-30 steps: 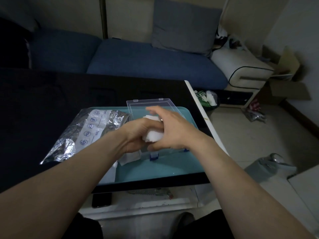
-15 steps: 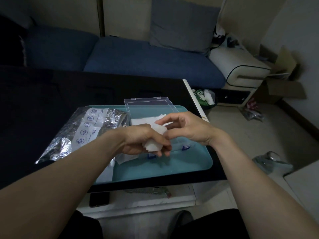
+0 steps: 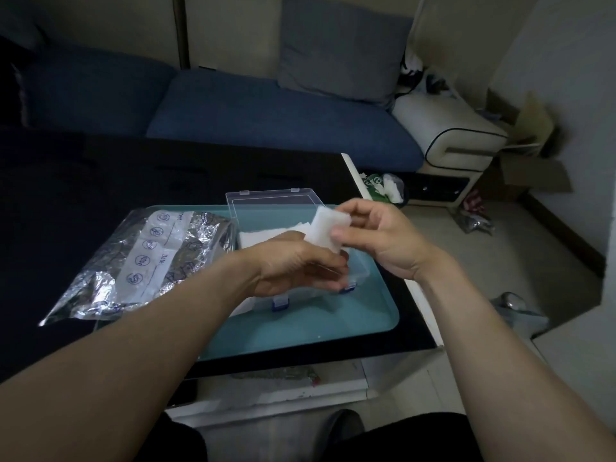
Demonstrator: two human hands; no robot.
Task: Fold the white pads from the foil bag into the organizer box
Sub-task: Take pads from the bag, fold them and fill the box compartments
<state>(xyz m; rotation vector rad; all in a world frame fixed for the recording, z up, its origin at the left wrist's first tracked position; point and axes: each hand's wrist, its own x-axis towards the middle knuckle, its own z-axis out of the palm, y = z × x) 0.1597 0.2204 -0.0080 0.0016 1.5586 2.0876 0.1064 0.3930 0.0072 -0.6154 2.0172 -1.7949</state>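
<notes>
We see the right hand (image 3: 376,240) pinching a folded white pad (image 3: 326,230) between thumb and curled fingers, holding it up just above the open organizer box (image 3: 358,268). The left hand (image 3: 293,268) sits right beside it, fingers curled, its fingertips meeting the lower edge of the same pad, so both hands grip the one piece. Under the hands we make out more white pads (image 3: 266,235) lying flat inside the clear box, whose lid (image 3: 270,203) stands open at the far side and whose blue latches (image 3: 279,303) face us at the near wall. The box rests on a teal tray (image 3: 333,328), and the tray sits on a dark table (image 3: 100,181). Just left of the box, partly on the tray's edge, lies the crinkled foil bag (image 3: 140,261) with its white label strip facing up. Beyond the table we see a blue sofa (image 3: 266,118) with a grey cushion (image 3: 340,51).
</notes>
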